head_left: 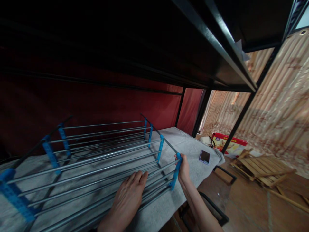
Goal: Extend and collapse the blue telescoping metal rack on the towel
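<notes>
A rack of grey metal rods [96, 156] joined by blue plastic connectors [51, 155] lies on a grey cloth-covered surface [188, 145]. At the rack's right front corner, my right hand [183, 167] has its fingers wrapped round the blue end connector [176, 170]. My left hand [130, 196] rests palm down over the rods near the front middle, its fingers stretched out and lying together, with nothing seen in its grip. The palm side of the left hand is hidden.
Black metal shelving [145, 42] hangs low overhead, with a slanting post [241, 119] at the right. A phone [204, 157] lies on the cloth. Beyond stand a red box [229, 143], folded wooden slats [265, 167] and a black-framed chair [212, 206].
</notes>
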Motion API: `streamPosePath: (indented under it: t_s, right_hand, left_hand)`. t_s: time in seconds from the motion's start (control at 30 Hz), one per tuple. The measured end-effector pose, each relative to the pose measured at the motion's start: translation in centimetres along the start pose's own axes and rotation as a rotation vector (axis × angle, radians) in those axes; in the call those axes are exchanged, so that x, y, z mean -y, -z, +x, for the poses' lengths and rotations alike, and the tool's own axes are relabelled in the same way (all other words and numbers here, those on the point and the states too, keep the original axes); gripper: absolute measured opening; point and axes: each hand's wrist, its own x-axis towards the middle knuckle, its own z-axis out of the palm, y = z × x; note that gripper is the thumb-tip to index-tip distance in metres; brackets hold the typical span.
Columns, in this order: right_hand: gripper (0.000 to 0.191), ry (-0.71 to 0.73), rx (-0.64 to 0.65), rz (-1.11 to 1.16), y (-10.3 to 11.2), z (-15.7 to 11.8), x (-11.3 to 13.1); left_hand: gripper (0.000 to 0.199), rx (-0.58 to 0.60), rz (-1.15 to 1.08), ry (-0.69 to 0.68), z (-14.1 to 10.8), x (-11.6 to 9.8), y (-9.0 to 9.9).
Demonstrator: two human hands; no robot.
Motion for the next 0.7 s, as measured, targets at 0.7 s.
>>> streamPosePath:
  t_s: [0.7]
  right_hand:
    - [0.036,-0.066,-0.077,0.045,-0.2,0.1,-0.4]
  left_hand:
    - [0.064,0.055,-0.076,-0.054,-0.4,-0.4,1.1]
